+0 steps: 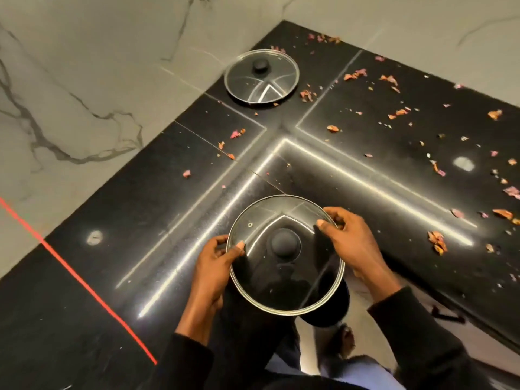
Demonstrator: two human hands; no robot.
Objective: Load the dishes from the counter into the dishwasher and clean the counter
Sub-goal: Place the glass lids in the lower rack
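Our 2 hands grip 1 glass lid (287,277) between them, left hand (216,266) on its left rim, right hand (351,237) on its far-right rim; the 2nd lid (261,76) lies flat on the counter (168,220), well ahead of both.

A grey-veined marble wall (84,80) stands far beyond and left of the left hand (213,268). A thin red line (84,287) runs diagonally, left of that hand. A small dark object (447,316), too blurred to identify, sits below and right of the right hand (351,240).
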